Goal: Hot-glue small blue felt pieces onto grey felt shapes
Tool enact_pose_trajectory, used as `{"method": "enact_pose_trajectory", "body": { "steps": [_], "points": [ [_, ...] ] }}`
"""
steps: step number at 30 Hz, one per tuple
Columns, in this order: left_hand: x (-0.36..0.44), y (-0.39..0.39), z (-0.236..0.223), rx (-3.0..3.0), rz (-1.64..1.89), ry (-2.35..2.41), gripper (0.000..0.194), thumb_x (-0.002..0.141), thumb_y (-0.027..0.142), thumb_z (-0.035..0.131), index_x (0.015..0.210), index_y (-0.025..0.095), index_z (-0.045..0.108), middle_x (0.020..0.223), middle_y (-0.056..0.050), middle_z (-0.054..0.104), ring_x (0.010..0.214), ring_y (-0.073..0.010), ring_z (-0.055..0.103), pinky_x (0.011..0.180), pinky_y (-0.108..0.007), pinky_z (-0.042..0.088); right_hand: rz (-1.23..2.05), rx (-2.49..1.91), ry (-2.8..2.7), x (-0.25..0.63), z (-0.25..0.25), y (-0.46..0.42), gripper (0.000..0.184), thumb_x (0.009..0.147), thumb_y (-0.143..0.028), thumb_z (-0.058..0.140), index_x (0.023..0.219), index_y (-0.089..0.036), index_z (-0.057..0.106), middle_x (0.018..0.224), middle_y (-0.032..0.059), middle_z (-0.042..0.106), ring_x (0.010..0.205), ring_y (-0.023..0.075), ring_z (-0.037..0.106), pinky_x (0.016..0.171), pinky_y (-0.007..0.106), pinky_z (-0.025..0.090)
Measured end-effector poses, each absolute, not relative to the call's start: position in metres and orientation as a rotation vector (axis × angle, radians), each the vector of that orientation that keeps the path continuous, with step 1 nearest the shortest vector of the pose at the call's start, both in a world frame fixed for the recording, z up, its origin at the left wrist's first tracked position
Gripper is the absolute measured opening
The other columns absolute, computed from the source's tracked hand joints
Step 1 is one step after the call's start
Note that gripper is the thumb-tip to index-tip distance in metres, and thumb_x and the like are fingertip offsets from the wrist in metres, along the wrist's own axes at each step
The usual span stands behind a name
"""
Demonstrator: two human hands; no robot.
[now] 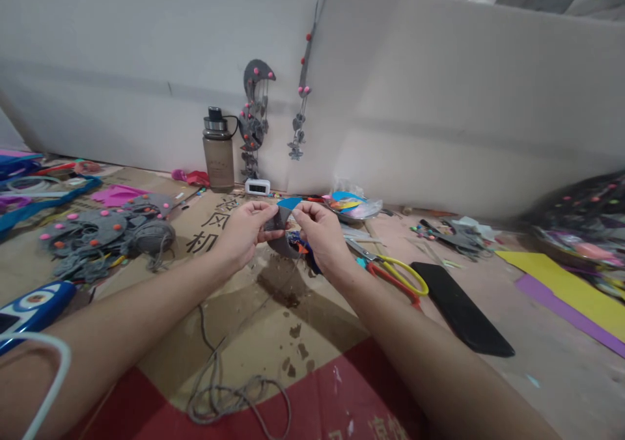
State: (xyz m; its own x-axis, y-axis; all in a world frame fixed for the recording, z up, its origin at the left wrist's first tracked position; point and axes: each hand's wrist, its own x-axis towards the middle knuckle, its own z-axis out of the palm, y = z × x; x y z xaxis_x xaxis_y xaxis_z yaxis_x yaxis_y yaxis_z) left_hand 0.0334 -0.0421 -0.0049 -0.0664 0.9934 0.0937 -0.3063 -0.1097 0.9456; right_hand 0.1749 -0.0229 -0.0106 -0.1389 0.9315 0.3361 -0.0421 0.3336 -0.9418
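Observation:
Both hands meet above the cardboard, pinching a curved grey felt piece (280, 246) between them. At its top a small blue piece (289, 203) sticks up between the fingertips. My left hand (244, 233) has thumb and fingers closed on the felt's left side. From the right, my right hand (319, 230) pinches the same piece near the blue part, its fingers partly hidden. Orange and dark blue bits (301, 247) show just below, beside the right palm. Loose grey yarn (229, 398) lies coiled on the cardboard nearer to me.
Scissors (398, 276) and a black phone (461, 306) lie to the right. A water bottle (218, 157) and small white clock (257, 187) stand behind. Grey felt pieces with pompoms (105, 225) lie left; felt strings (252, 124) hang on the white board.

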Motion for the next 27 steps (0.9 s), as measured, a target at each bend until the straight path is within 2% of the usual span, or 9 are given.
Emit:
{"method": "enact_pose_trajectory", "body": {
  "steps": [5, 9, 12, 16, 20, 24, 27],
  "points": [
    [0.039, -0.048, -0.005, 1.366, 1.529, 1.122, 0.022, 0.072, 0.034, 0.067, 0.080, 0.017, 0.055, 0.074, -0.001, 0.058, 0.068, -0.0144, 0.058, 0.059, -0.029, 0.055, 0.845, -0.952, -1.478, 0.173, -0.007, -0.030, 0.016, 0.076, -0.032, 0.054, 0.068, -0.019, 0.055, 0.060, -0.0043, 0.044, 0.055, 0.0096, 0.036, 0.054, 0.024, 0.029],
    [0.041, -0.051, -0.004, 1.648, 1.540, 1.291, 0.027, 0.064, 0.027, 0.073, 0.086, 0.018, 0.059, 0.086, -0.003, 0.062, 0.081, -0.0172, 0.058, 0.070, -0.028, 0.050, 0.793, -0.955, -1.507, 0.172, -0.006, -0.033, 0.015, 0.078, -0.031, 0.052, 0.071, -0.019, 0.056, 0.062, -0.0034, 0.048, 0.057, 0.0105, 0.039, 0.056, 0.024, 0.032],
    [0.039, -0.051, -0.005, 1.710, 1.552, 1.345, 0.021, 0.067, 0.027, 0.069, 0.085, 0.019, 0.060, 0.088, -0.004, 0.064, 0.085, -0.0179, 0.058, 0.072, -0.027, 0.048, 0.743, -0.986, -1.542, 0.168, -0.007, -0.037, 0.014, 0.079, -0.030, 0.053, 0.074, -0.019, 0.059, 0.064, -0.0025, 0.052, 0.059, 0.0114, 0.041, 0.058, 0.025, 0.034],
    [0.037, -0.050, -0.007, 1.656, 1.542, 1.351, 0.016, 0.073, 0.029, 0.064, 0.085, 0.019, 0.061, 0.085, -0.004, 0.064, 0.072, -0.0158, 0.058, 0.058, -0.023, 0.045, 0.733, -0.942, -1.557, 0.164, -0.007, -0.041, 0.014, 0.080, -0.030, 0.054, 0.079, -0.019, 0.062, 0.073, -0.0001, 0.058, 0.067, 0.0132, 0.048, 0.064, 0.026, 0.038],
    [0.037, -0.049, -0.004, 1.561, 1.503, 1.297, 0.012, 0.073, 0.029, 0.064, 0.080, 0.019, 0.061, 0.067, 0.000, 0.061, 0.051, -0.0119, 0.050, 0.044, -0.021, 0.036, 0.706, -0.881, -1.608, 0.164, -0.009, -0.041, 0.016, 0.082, -0.029, 0.051, 0.085, -0.020, 0.064, 0.085, 0.0018, 0.062, 0.080, 0.0147, 0.052, 0.073, 0.027, 0.040],
    [0.033, -0.047, 0.000, 1.508, 1.519, 1.343, 0.011, 0.072, 0.029, 0.066, 0.074, 0.019, 0.060, 0.055, 0.003, 0.055, 0.039, -0.0085, 0.043, 0.039, -0.020, 0.032, 0.749, -0.868, -1.590, 0.163, -0.016, -0.038, 0.015, 0.083, -0.030, 0.050, 0.088, -0.020, 0.060, 0.079, -0.0004, 0.058, 0.072, 0.0129, 0.050, 0.068, 0.025, 0.039],
    [0.030, -0.042, -0.001, 1.403, 1.513, 1.306, 0.017, 0.072, 0.032, 0.067, 0.074, 0.019, 0.057, 0.057, 0.004, 0.056, 0.035, -0.0070, 0.044, 0.036, -0.019, 0.033, 0.799, -0.858, -1.574, 0.162, -0.020, -0.037, 0.012, 0.083, -0.030, 0.049, 0.084, -0.020, 0.057, 0.076, -0.0015, 0.056, 0.069, 0.0122, 0.049, 0.065, 0.024, 0.038]
  ]
}}
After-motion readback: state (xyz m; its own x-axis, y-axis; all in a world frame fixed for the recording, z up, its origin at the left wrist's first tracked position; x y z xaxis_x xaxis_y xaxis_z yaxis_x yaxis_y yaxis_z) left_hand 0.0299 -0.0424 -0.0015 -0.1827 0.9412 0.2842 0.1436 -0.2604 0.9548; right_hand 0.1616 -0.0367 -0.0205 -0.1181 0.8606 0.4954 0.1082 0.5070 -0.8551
